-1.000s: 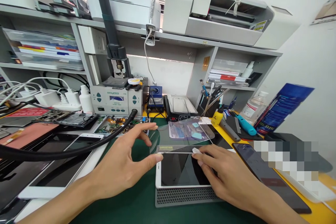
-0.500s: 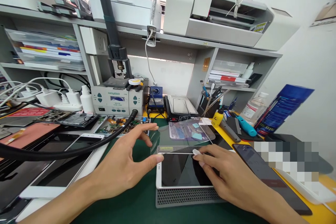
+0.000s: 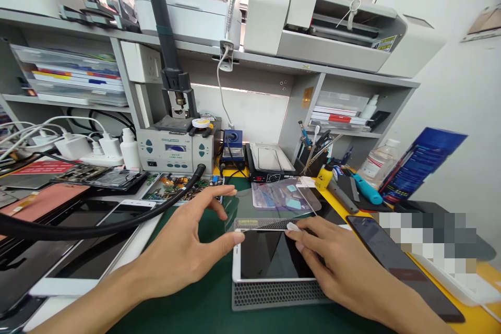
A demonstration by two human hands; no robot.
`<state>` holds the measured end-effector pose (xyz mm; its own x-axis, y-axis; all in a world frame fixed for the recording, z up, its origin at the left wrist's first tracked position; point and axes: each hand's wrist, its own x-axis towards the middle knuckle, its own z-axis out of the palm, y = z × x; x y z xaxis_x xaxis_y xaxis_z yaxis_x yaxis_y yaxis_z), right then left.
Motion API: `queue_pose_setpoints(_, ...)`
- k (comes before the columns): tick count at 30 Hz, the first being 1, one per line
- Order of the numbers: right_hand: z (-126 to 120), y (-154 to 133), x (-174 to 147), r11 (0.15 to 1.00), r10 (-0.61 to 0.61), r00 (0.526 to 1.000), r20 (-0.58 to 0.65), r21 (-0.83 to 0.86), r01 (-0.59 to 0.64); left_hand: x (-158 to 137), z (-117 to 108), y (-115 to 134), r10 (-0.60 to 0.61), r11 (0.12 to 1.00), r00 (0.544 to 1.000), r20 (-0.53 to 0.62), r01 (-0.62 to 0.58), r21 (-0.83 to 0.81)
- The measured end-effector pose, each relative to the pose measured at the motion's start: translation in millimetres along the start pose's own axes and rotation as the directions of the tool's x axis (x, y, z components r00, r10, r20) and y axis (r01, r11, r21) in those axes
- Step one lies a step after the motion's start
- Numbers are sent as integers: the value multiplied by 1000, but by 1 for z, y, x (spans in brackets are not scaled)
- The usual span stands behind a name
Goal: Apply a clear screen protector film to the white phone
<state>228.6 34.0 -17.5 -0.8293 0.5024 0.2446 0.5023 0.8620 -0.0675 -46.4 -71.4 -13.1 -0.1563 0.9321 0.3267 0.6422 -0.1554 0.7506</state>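
A white-framed phone with a dark screen lies on a grey honeycomb-patterned pad. My left hand is at its left end, fingers spread in a curve, the thumb tip at the phone's upper left corner. Over the screen, my right hand has its fingers closed together at the phone's upper edge. A small white piece sticks out from its fingertips; I cannot tell exactly what it is. Just beyond the phone, a clear sheet shows faintly, and behind it lies a see-through packet with light blue squares.
At left lie several phones under a black hose, with a circuit-board tray behind. A grey hot-air station stands at the back. On the right are a dark phone, a yellow bottle and a clear bottle.
My right hand has shifted very slightly left along the phone's upper edge. My left hand and the phone look almost unmoved.
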Motion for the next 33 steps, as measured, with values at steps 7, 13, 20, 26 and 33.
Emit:
queue_pose_setpoints(7, 4, -4, -1, 997, -15, 1000, 9, -78, 16, 0, 0, 1, 3, 999, 1000, -2, -3, 48)
queue_pose_setpoints(13, 0, 0, 1, 999, 45, 999, 13, 8, -45, 1, 0, -1, 46, 998, 998, -34, -45, 35)
queue_pose_setpoints(20, -4, 0, -2, 996, 49, 998, 32, 66, -51, 1, -2, 0, 40, 999, 999, -32, -39, 27)
queue_pose_setpoints(26, 1, -3, -1, 1000, -3, 999, 46, -12, 3, 0, -3, 2, 40, 998, 999, -15, -39, 39)
queue_pose_setpoints(33, 3, 1, 4, 997, 48, 999, 1, 65, -48, 0, -2, 0, 42, 998, 999, -29, -40, 47)
